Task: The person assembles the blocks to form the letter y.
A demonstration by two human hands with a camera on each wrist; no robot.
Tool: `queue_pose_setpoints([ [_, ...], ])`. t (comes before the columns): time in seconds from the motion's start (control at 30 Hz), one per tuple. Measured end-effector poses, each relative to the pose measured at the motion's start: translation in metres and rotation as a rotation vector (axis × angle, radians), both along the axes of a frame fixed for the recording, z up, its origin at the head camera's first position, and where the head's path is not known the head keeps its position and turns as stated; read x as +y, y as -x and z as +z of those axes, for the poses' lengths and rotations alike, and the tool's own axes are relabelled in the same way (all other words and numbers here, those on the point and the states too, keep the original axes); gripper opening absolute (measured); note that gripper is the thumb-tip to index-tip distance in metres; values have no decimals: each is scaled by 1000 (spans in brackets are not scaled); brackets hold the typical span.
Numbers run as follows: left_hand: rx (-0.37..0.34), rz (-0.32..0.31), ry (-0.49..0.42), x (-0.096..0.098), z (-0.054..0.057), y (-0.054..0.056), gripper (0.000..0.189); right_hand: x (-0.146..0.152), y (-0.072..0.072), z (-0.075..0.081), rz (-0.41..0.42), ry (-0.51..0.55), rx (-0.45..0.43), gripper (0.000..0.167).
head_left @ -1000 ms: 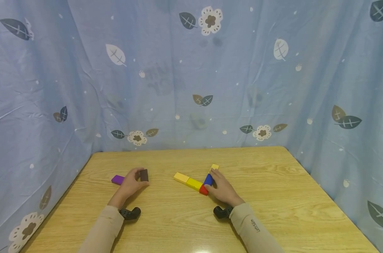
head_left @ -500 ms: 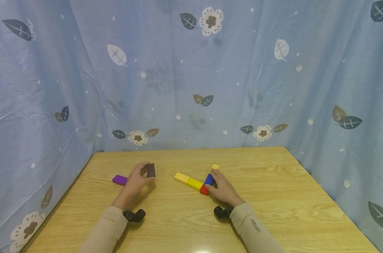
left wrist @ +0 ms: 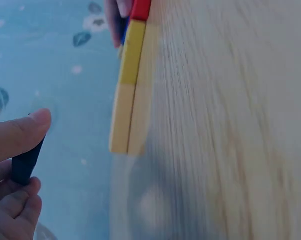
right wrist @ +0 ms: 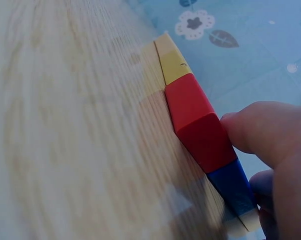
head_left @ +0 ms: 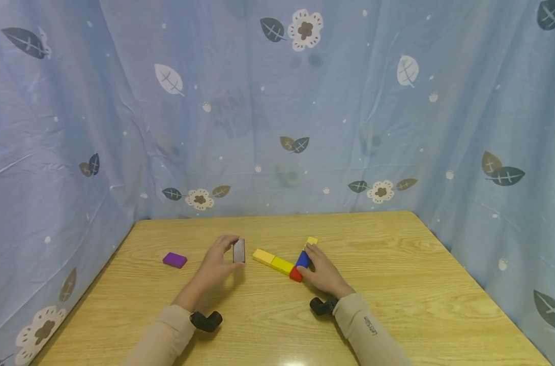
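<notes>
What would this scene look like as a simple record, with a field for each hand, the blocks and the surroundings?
left hand: holds a dark brown rectangular block
right hand: rests at a blue rectangular block
joined shape: a V meeting at a red angular block
left arm of V: pale orange rectangular block, then yellow rectangular block
right arm of V: blue block, with a pale yellow block beyond, partly covered
set apart: purple rectangular block, at left
surface: wood-grained table
backdrop: blue fabric curtain, leaf-and-flower print
block material: cannot tell

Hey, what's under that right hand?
Under the right hand you can see part of the blue block, touching the red block. The rest underneath is covered, so I can't tell.
</notes>
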State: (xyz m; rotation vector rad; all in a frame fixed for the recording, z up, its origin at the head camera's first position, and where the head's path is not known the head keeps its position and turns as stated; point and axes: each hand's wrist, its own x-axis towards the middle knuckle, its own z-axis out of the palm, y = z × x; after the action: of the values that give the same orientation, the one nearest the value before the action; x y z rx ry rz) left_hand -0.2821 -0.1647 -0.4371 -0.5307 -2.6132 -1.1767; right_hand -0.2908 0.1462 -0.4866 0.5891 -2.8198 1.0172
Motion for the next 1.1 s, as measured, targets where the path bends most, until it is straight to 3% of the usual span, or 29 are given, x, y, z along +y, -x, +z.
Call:
queue_pose_setpoints([
  [0.17, 28, -5, 26, 13, 0, -4, 69, 0, 0, -2, 0, -1, 6, 67],
  [0.5, 11, -44, -29, 35, -1, -12, 69, 0, 1, -2, 4, -5, 7, 67],
  [0.73, -27, -164, -61, 50, -5, -16, 70, 1, 1, -3, 10, 0, 9, 67],
  [1.1, -105, -357, -2, 74, -11, -25, 68, 1, 1, -3, 8, 12, 8, 67],
])
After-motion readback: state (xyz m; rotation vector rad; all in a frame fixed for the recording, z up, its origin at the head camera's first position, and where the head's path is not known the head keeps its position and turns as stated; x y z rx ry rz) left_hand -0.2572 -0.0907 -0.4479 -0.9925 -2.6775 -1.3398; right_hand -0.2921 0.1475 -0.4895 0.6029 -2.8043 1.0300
